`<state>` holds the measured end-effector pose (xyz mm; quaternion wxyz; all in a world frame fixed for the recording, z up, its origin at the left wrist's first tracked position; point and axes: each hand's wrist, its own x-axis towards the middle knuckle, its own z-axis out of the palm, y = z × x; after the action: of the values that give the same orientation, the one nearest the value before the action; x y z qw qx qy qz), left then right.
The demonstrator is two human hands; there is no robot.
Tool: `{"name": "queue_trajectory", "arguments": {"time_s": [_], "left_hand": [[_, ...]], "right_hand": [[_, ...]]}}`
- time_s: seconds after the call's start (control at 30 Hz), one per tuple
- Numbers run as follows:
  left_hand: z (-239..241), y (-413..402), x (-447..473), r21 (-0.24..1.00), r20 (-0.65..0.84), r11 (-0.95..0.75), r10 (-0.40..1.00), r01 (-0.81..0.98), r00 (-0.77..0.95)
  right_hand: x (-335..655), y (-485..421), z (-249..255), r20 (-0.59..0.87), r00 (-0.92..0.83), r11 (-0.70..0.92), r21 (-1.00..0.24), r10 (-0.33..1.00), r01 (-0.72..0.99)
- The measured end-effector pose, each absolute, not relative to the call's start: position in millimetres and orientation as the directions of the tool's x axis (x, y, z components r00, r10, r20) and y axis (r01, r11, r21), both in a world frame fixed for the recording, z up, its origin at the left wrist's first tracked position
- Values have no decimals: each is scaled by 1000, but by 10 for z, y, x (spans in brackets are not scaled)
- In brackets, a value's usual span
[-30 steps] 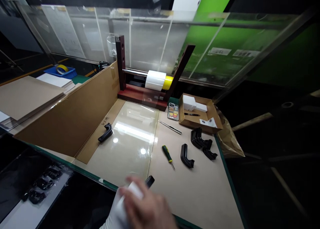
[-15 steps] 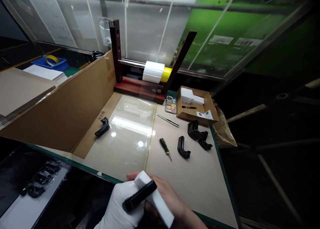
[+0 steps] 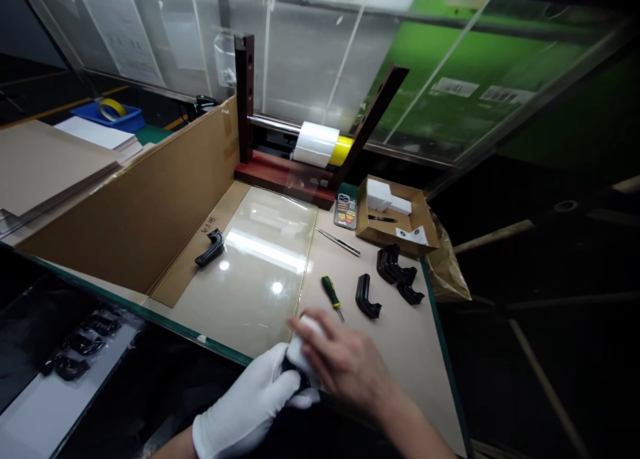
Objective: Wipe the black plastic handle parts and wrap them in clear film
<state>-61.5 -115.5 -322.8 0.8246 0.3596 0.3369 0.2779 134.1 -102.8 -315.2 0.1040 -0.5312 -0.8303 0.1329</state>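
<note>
My left hand [image 3: 250, 402], in a white glove, is closed around a black plastic piece [image 3: 303, 380], mostly hidden between the two hands. My bare right hand [image 3: 350, 359] grips a white foam block [image 3: 306, 345] and presses it against that piece; the hand is slightly blurred. Just beyond my hands a green-handled screwdriver [image 3: 330, 291] lies on the table. A bent black plastic part [image 3: 367, 297] rests to its right, with several more black parts [image 3: 395, 265] behind it. Another bent black part [image 3: 211, 247] lies at the left beside the cardboard.
A cardboard wall [image 3: 140, 209] borders the left side. At the back stands a wooden rack [image 3: 285, 176] with a white roll [image 3: 317, 143]. Tweezers [image 3: 338, 241], a phone [image 3: 345, 211] and a carton tray [image 3: 373, 232] with white blocks lie to the right. Wrapped black parts [image 3: 83, 342] sit lower left.
My right hand has come up over the black piece with the foam block, now pressed on it. My left hand has turned, hiding most of the piece. The view has shifted slightly.
</note>
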Motion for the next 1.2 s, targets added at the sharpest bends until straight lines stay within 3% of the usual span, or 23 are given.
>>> {"name": "queue_trajectory", "arguments": {"time_s": [0.07, 0.17, 0.23, 0.33, 0.4, 0.47, 0.5, 0.63, 0.7, 0.83, 0.93, 1.1, 1.2], "left_hand": [[-3125, -1133, -628, 705, -422, 678, 638, -210, 644], [-2936, -1109, -660, 607, -525, 787, 501, -111, 688], [-2852, -1105, -692, 562, -550, 823, 443, -79, 707], [-2860, -1097, -736, 573, -577, 813, 489, -101, 654], [-2934, -1085, -752, 663, -539, 746, 536, -66, 651], [-3029, -1071, -756, 721, -481, 692, 535, -34, 695], [-3076, -1064, -756, 710, -471, 703, 517, -40, 715], [-3224, -1050, -764, 617, -467, 772, 517, -155, 717], [-3244, -1046, -779, 621, -445, 765, 525, -172, 726], [-3156, -1025, -832, 613, -444, 775, 496, -150, 746], [-3046, -1011, -914, 665, -425, 735, 516, -130, 743], [-3041, -1047, -1002, 633, -500, 768, 504, -100, 704], [-3134, -1072, -912, 665, -492, 728, 595, -166, 636]], "right_hand": [[1378, -983, -3215, 70, -273, 280, -350, 959, 894], [1379, -1021, -3255, -47, -264, 190, -575, 963, 796], [1402, -1096, -3239, -83, -219, 115, -646, 972, 755], [1456, -1210, -3195, 94, 97, -16, -635, 991, 772], [1437, -1260, -3180, 148, -33, 120, -634, 988, 764], [1368, -1275, -3186, 86, -314, 300, -602, 946, 740], [1326, -1268, -3195, 47, -359, 319, -576, 932, 752], [1197, -1216, -3236, 20, -307, 265, -561, 951, 784], [1153, -1211, -3240, -8, -388, 309, -588, 922, 747], [1099, -1209, -3206, 16, -303, 257, -576, 953, 776], [1184, -1121, -3154, -16, -415, 323, -601, 910, 731], [1379, -1010, -3169, 233, 58, 81, -542, 971, 836], [1195, -1155, -3298, 189, -87, 186, -603, 978, 776]]}}
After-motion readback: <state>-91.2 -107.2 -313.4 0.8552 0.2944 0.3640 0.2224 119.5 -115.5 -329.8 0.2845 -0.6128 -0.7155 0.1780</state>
